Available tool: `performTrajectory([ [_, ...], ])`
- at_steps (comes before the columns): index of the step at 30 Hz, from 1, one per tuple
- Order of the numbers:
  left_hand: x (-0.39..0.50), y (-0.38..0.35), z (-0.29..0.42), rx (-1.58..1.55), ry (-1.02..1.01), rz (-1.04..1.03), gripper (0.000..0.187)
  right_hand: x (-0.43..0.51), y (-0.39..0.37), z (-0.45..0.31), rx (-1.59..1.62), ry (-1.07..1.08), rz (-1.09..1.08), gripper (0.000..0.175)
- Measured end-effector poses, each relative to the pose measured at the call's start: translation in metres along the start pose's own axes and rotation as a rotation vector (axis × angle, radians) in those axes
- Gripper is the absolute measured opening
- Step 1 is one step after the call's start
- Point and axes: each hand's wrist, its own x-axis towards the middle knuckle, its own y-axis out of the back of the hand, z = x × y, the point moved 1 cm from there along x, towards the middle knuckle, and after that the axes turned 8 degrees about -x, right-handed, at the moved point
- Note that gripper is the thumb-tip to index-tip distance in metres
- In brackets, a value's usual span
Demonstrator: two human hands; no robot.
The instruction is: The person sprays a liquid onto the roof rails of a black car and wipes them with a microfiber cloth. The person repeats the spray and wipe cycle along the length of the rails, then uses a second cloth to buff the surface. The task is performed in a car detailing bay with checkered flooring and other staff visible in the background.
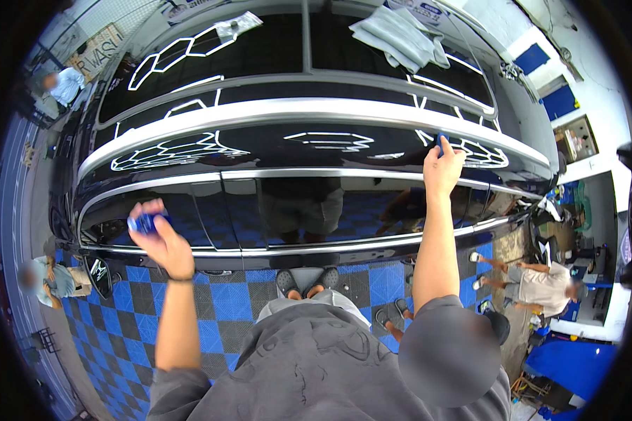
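Note:
A glossy black car stretches across the view, with its dark roof panel [263,142] and silver roof rail [316,109] in front of me. In my left hand [163,239], over the side windows, is a small blue bottle [146,223], blurred and partly hidden by the fingers. My right hand [445,166] reaches forward to the roof's edge and holds a small blue pad or block [442,143] against the black surface, fingers over it. Farther across the roof lie folded grey cloths [400,39] on the right and a clear plastic packet [237,26] on the left.
Right beside me, a person's blurred head [450,358] and clogs [389,316] show. Another person [545,287] stands farther right, others at the left [58,281] and far left [68,87]. The side mirror [99,276] juts out over blue and grey floor tiles [226,310].

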Motion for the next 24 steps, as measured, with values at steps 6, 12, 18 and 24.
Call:
performTrajectory([
  [6, -0.097, 0.015, 0.047, 0.052, 0.245, 0.106, 0.047, -0.071, 0.01, -0.188, 0.05, 0.376, -0.29, 0.025],
  [12, -0.077, -0.01, 0.044, -0.089, 0.239, 0.119, 0.045, -0.138, 0.01, -0.326, 0.253, 0.765, -0.381, 0.038],
  [18, -0.061, 0.047, 0.043, 0.049, 0.128, 0.126, 0.048, -0.075, 0.016, -0.169, 0.131, 0.582, -0.178, 0.026],
  [24, -0.105, 0.11, 0.052, 0.16, 0.212, 0.227, 0.05, -0.029, 0.009, -0.078, -0.064, 0.082, -0.16, 0.036],
])
